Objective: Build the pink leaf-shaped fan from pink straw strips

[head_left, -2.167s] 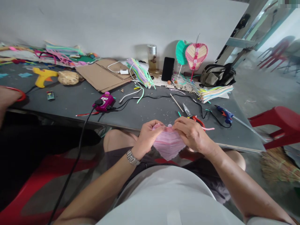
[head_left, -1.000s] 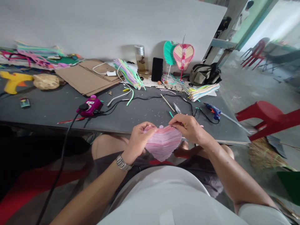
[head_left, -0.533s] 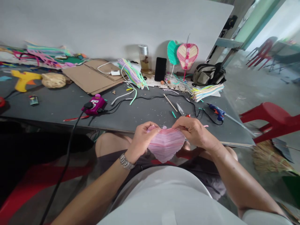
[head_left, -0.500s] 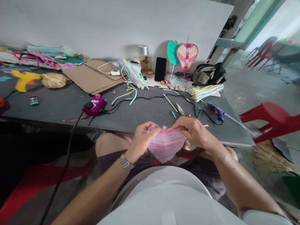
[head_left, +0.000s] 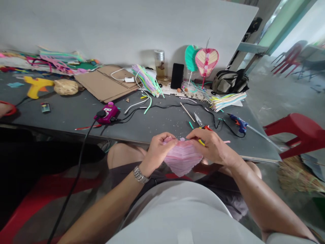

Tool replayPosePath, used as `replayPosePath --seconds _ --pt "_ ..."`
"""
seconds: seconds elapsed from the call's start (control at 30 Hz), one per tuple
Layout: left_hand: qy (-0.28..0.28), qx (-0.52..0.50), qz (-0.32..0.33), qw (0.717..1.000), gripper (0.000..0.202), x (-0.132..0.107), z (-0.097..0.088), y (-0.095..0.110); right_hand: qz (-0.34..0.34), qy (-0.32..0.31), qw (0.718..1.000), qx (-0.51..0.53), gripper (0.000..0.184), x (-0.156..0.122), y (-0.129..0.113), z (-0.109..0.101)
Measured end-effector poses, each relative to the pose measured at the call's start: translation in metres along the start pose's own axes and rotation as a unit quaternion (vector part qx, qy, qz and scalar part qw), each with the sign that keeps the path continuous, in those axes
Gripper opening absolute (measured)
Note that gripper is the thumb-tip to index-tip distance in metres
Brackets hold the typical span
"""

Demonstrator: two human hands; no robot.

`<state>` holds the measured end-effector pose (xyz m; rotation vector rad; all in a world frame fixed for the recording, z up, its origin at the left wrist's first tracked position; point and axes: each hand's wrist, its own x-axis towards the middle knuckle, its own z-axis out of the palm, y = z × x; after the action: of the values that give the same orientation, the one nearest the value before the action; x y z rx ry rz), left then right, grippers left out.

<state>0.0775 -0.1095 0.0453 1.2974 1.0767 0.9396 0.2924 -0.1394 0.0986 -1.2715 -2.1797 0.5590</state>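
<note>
Over my lap, just before the table's near edge, I hold a pink heart-shaped piece (head_left: 182,158) built of layered strips. My left hand (head_left: 157,151) is closed on its upper left lobe, a metal watch on that wrist. My right hand (head_left: 213,148) pinches the upper right lobe, fingertips meeting at the top notch. Red-handled scissors (head_left: 202,123) lie on the table just beyond my right hand.
The dark grey table (head_left: 76,112) carries a purple glue gun (head_left: 108,112) with a black cord, a blue glue gun (head_left: 240,123), cardboard (head_left: 106,83), bundles of coloured straws (head_left: 148,79), a jar, a phone and finished fans (head_left: 206,61). A red chair (head_left: 299,130) stands at the right.
Both hands keep hold of the pink heart with only small finger shifts. The view has swung slightly, so the table's contents sit a little further right.
</note>
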Motion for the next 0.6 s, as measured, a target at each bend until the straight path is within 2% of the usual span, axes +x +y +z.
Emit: replayPosePath --seconds 0.13,0.3,0.47,0.6 --pt "-0.01 0.007 0.008 1.0 0.021 -0.001 0.0 0.001 0.048 0.006 0.999 -0.001 0.011 0.002 0.002 0.011" --pt "-0.003 -0.018 0.022 1.0 0.023 -0.001 -0.001 0.006 0.048 0.023 0.998 0.031 0.015 0.006 -0.004 0.009" --pt "0.063 -0.033 0.121 0.99 0.016 0.001 -0.004 0.019 0.012 0.078 0.997 0.024 0.014 0.011 -0.022 -0.004" --pt "0.064 -0.04 0.154 0.985 0.015 -0.002 -0.006 0.025 -0.005 0.107 0.994 0.019 0.013 0.009 -0.032 -0.008"
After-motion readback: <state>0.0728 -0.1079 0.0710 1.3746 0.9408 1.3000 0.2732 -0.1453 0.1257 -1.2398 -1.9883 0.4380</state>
